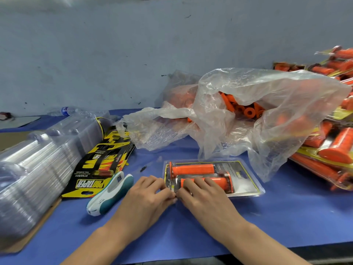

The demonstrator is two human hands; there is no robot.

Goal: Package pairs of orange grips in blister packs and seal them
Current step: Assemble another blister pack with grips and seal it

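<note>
A clear blister pack [242,178] lies flat on the blue table with two orange grips [193,168] inside over a black and yellow card. My left hand [147,196] and my right hand [200,194] meet at the pack's near left corner, fingertips pinching its edge. My right hand's fingers lie over the nearer grip. A white and teal stapler [109,194] rests just left of my left hand.
A stack of empty clear blister shells [34,169] fills the left side, with printed yellow and black cards [99,169] beside it. A crumpled plastic bag of loose orange grips [248,109] sits behind the pack. Finished packs [328,150] pile up at the right.
</note>
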